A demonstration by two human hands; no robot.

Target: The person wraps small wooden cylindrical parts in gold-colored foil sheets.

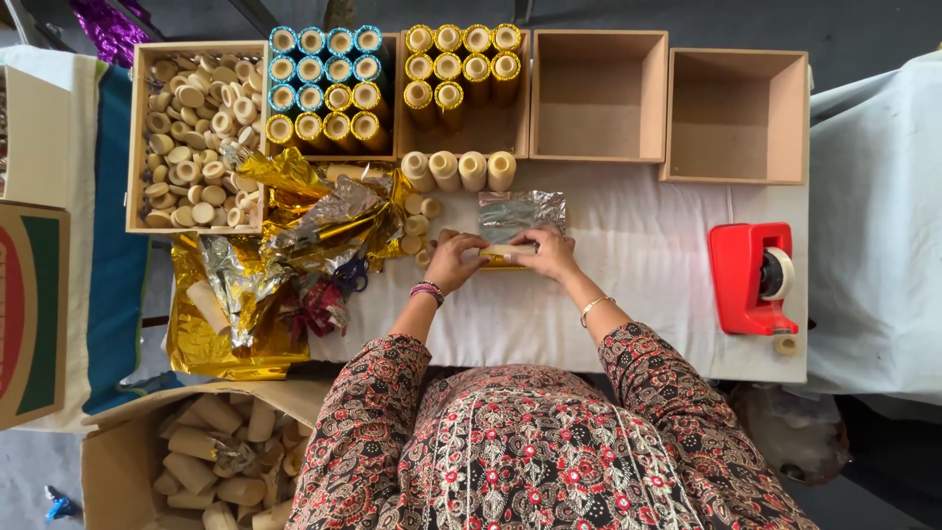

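Note:
My left hand (453, 257) and my right hand (549, 252) both hold a pale cardboard tube (507, 250) lying crosswise on the near edge of a foil sheet (521, 211), silver side up, on the white tablecloth (638, 285). Gold shows under the tube at the sheet's near edge. Just beyond the sheet, several bare tubes (458, 170) lie in a row. A few short round pieces (422, 221) lie left of my left hand.
A heap of gold and silver foil (285, 255) covers the table's left. At the back stand a box of round caps (196, 132), blue and gold wrapped tubes (329, 83), gold tubes (461, 64) and two empty boxes (599, 93). A red tape dispenser (753, 278) sits right.

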